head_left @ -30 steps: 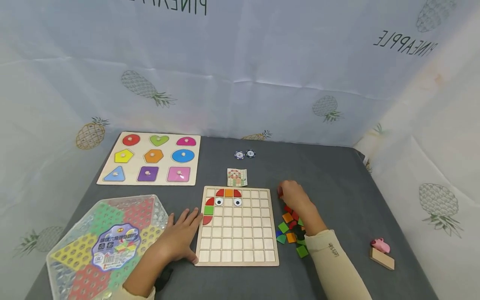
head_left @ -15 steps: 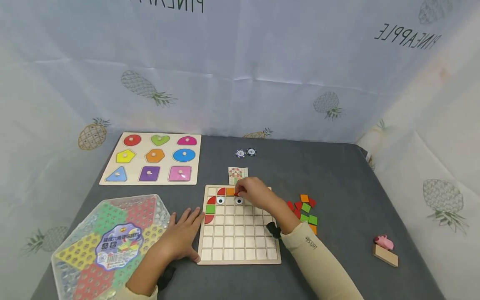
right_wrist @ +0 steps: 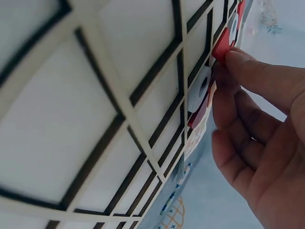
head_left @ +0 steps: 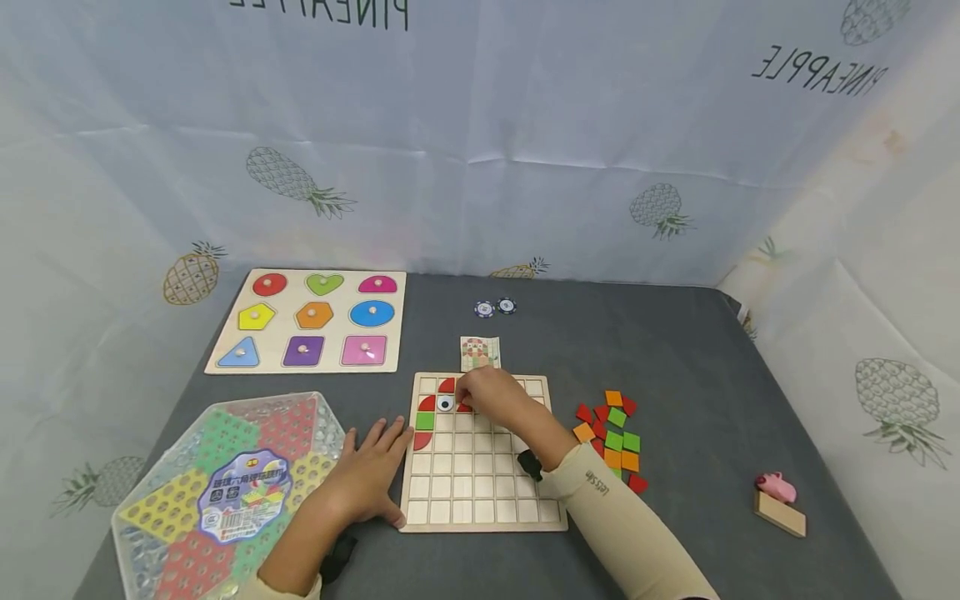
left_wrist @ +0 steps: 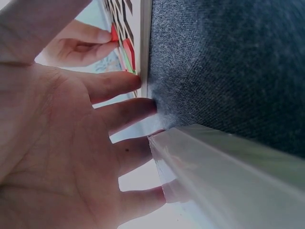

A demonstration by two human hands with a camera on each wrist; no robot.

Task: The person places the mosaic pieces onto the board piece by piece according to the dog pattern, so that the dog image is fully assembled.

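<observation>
A wooden grid board [head_left: 483,487] lies in the middle of the dark table. Along its upper left sit red quarter-round tiles [head_left: 422,440], a green square tile [head_left: 425,421] and an eye tile [head_left: 445,403]. Over the upper rows, my right hand [head_left: 491,396] pinches a red tile [right_wrist: 221,46] between thumb and forefinger, between two eye tiles in the right wrist view. My left hand [head_left: 367,479] rests with spread fingers at the board's left edge. In the left wrist view, its outer fingers meet the clear plastic box [left_wrist: 190,162]. The right hand hides part of the top row.
Loose red, orange and green tiles [head_left: 613,440] lie right of the board. A pattern card [head_left: 480,350] and two poker chips [head_left: 495,307] are behind it. A shape puzzle [head_left: 337,329] sits back left; a pink pig figure [head_left: 776,487] and wooden block [head_left: 780,514] lie far right.
My right hand has moved left from the loose tiles to the board's upper rows, carrying a red tile. The loose tiles lie more spread out. The left hand stays at the board's edge.
</observation>
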